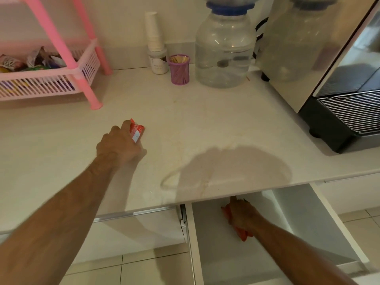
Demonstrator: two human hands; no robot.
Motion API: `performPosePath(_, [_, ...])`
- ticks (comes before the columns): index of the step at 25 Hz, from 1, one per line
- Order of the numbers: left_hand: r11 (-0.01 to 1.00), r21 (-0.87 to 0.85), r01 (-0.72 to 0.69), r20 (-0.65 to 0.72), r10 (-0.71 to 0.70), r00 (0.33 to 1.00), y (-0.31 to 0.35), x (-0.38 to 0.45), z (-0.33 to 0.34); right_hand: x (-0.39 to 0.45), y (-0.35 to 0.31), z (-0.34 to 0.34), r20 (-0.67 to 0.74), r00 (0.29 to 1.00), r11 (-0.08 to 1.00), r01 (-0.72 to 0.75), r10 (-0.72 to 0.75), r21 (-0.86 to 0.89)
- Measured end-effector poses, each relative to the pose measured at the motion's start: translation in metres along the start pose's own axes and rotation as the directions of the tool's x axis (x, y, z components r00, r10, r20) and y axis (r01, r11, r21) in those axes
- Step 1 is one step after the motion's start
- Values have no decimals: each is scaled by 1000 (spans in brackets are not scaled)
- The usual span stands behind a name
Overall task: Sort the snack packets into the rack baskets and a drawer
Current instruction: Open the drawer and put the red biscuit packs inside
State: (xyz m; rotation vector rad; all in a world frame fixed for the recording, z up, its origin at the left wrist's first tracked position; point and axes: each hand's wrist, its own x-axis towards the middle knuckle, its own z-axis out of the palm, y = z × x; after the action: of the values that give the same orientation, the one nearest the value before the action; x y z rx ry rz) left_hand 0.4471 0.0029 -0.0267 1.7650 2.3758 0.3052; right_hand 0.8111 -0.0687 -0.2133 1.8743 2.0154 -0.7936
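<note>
**On the counter and in the drawer: two hands, two red packets**

On the pale counter [205, 120], the left hand [119, 145] is closed around a red snack packet [136, 130]. The fingers wrap over it, and the red and white end sticks out past them. The hand and packet are low on the counter top, near the middle.

Below the counter edge, a white drawer [226, 260] is pulled open. The right hand [241, 217] is down inside it, holding another red packet [242, 235]. The fingers curl over that packet, so only bits of red show at each end. I cannot tell if this packet touches the drawer floor.

At the back left stands a pink rack [67, 48]. Its low basket [41, 83] has many snack packets [26, 62] piled inside.

Along the back wall there is a stack of white paper cups [153, 31] sitting on a small white jar [158, 62]. Just beside the jar is a purple mesh cup of toothpicks [179, 68]. Next to that is a big clear water bottle [225, 52] with a blue collar. A silver and black machine [333, 79] stands at the right end of the counter.

The floor [133, 270] below has pale tiles.
</note>
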Motion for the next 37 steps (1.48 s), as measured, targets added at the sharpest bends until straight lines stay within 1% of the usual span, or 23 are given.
performPosePath(4, [999, 35, -8, 4, 8, 1000, -2, 1, 4, 0, 1, -1, -11, 1000, 1000, -22, 22, -2])
performPosePath(6, [999, 33, -6, -7, 6, 1000, 0, -1, 5, -4, 1, -5, -48, 999, 999, -27, 26, -22])
performPosePath(8, [1000, 16, -9, -13, 9, 1000, 4, -7, 6, -11, 1, -12, -106, 994, 1000, -25, 25, -1])
performPosePath(11, [997, -75, -28, 5, 29, 1000, 18, -24, 8, -31, -3, -23, -166, 985, 999, 55, -54, 0])
performPosePath(12, [992, -124, -29, 8, 30, 1000, 25, -32, 9, -41, -4, -26, -177, 980, 995, 96, -91, 20])
performPosePath(13, [984, -177, -21, 11, 24, 1000, 34, -41, 10, -52, -5, -30, -178, 977, 988, 132, -115, 85])
performPosePath(14, [971, -237, -9, 16, 13, 1000, 44, -50, 10, -65, -7, -34, -171, 977, 967, 158, -124, 202])
performPosePath(16, [916, -400, 12, 55, 11, 998, 66, -69, 12, -95, -14, -48, -141, 980, 864, 190, -140, 465])
performPosePath(17, [862, -507, 24, 95, 29, 995, 77, -78, 12, -109, -21, -59, -139, 977, 796, 210, -159, 568])
performPosePath(18, [783, -620, 49, 144, 52, 988, 88, -88, 12, -121, -27, -71, -160, 972, 714, 234, -171, 660])
performPosePath(20, [601, -791, 114, 219, 105, 970, 109, -110, 13, -142, -40, -98, -285, 948, 478, 319, -145, 818])
performPosePath(22, [491, -861, 132, 240, 163, 957, 128, -131, 16, -155, -50, -126, -370, 926, 244, 376, -71, 894])
performPosePath(24, [408, -901, 150, 261, 229, 938, 143, -147, 17, -164, -53, -144, -368, 928, 72, 371, -52, 926])
performPosePath(26, [354, -921, 162, 275, 298, 914, 154, -157, 16, -168, -52, -151, -334, 940, -26, 333, -68, 942])
performPosePath(28, [362, -924, 124, 266, 374, 889, 159, -163, 13, -171, -47, -152, -307, 948, -89, 299, -87, 950])
performPosePath(30, [425, -904, 52, 260, 448, 855, 160, -165, 11, -173, -40, -149, -298, 950, -116, 286, -98, 951])
performPosePath(31, [469, -883, 21, 278, 485, 829, 159, -163, 9, -172, -36, -147, -299, 949, -103, 288, -101, 952])
performPosePath(33, [558, -829, -16, 338, 524, 782, 156, -156, 6, -168, -29, -141, -308, 946, -27, 307, -98, 951])
performPosePath(34, [587, -809, -30, 348, 520, 780, 153, -150, 6, -165, -25, -137, -310, 946, 21, 313, -98, 949])
performPosePath(35, [600, -798, -51, 329, 504, 798, 149, -143, 7, -161, -20, -132, -303, 947, 68, 312, -109, 948])
performPosePath(37, [645, -751, -140, 217, 441, 871, 140, -126, 14, -151, -10, -120, -236, 955, 190, 270, -181, 944])
